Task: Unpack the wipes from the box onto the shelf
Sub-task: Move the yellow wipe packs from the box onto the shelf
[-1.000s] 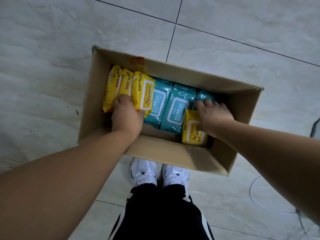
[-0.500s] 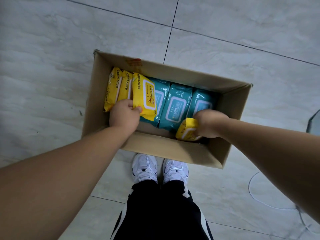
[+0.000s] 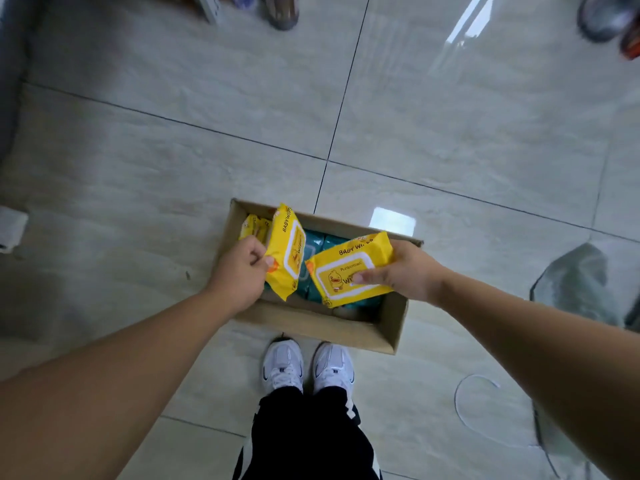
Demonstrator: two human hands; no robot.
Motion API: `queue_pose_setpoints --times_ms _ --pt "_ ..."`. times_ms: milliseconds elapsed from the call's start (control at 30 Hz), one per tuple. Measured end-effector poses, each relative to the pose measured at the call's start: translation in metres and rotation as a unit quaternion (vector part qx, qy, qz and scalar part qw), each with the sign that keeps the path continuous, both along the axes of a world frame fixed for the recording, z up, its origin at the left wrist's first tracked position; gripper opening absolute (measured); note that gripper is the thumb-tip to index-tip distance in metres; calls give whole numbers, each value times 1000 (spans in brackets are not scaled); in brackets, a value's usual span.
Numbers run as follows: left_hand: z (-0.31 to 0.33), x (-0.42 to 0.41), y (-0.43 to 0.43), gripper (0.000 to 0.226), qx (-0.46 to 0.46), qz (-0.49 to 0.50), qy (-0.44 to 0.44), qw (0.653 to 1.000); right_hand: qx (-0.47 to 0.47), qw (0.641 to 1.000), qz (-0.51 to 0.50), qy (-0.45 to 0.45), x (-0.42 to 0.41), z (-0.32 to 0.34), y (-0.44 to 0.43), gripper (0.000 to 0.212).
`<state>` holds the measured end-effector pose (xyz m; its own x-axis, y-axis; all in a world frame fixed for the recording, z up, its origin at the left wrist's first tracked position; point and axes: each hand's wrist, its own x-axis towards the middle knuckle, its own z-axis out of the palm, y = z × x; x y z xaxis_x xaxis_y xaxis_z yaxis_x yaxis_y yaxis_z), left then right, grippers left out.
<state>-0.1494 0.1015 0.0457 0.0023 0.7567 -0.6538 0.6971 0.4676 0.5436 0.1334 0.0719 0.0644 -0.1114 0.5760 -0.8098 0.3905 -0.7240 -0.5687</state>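
An open cardboard box [image 3: 313, 323] stands on the tiled floor just ahead of my white shoes. My left hand [image 3: 239, 271] grips a yellow baby wipes pack [image 3: 285, 249], held upright above the box's left half. My right hand [image 3: 407, 271] holds a second yellow wipes pack [image 3: 349, 268] flat, face up, above the right half. Both packs are lifted clear of the box. Inside lie teal wipes packs [image 3: 317, 242], mostly hidden by the lifted ones, and more yellow packs [image 3: 254, 230] at the left end. No shelf is clearly in view.
Bottles and other goods [image 3: 280, 10] stand blurred at the top edge, more items [image 3: 609, 15] at the top right. A grey bag [image 3: 578, 282] lies on the floor at the right, a white strap loop [image 3: 464, 407] beside my right forearm. A white object [image 3: 12, 226] sits at the left edge.
Both hands have risen out of the box, each with a yellow wipes pack. My head has lifted, so the box looks smaller and more floor shows.
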Motion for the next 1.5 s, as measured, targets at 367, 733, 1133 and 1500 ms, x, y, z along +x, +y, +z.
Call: queue_pose_setpoints --times_ms 367,733,1133,1500 --pt "243 -12 64 26 104 -9 -73 992 58 994 -68 66 9 228 35 32" --pt "545 -53 135 15 231 -19 -126 965 213 968 -20 134 -15 502 100 38" --pt "792 -151 74 20 354 43 -41 933 353 908 110 199 -118 723 127 41" --pt "869 -330 -81 21 396 155 63 903 357 852 225 310 -311 795 68 30"
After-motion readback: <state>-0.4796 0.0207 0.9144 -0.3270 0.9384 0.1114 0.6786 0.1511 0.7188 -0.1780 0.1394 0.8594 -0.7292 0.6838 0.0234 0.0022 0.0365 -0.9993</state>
